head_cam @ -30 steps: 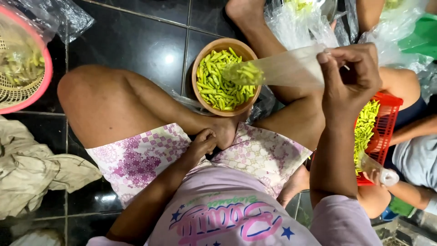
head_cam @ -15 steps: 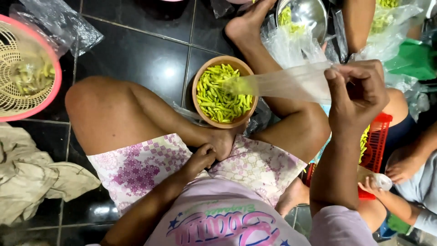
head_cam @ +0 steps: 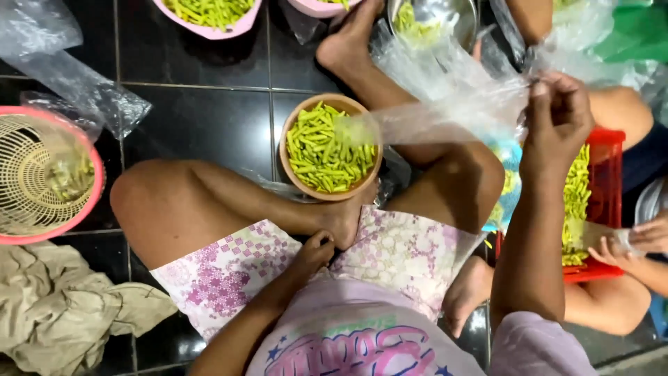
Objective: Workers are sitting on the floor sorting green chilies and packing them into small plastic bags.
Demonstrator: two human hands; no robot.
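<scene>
My right hand [head_cam: 560,115] is raised at the right and pinches the mouth of a clear plastic bag [head_cam: 431,118] that stretches left, its far end holding a few green chillies over a brown bowl [head_cam: 332,193]. The bowl is full of green chillies [head_cam: 323,150] and sits on the dark tiled floor between my crossed legs. My left hand [head_cam: 314,252] rests in my lap against my foot, fingers curled, holding nothing I can see.
A pink basket with a cream strainer [head_cam: 42,181] sits at the left, crumpled beige cloth [head_cam: 62,313] below it. A red crate of chillies [head_cam: 591,202] stands at the right beside another person's hand [head_cam: 619,247]. Pink bowls [head_cam: 212,17], a metal bowl [head_cam: 435,17] and plastic bags lie beyond.
My right hand has lifted the plastic bag higher and a little to the right. The view has tilted so more bowls appear at the top. My left hand stays in my lap.
</scene>
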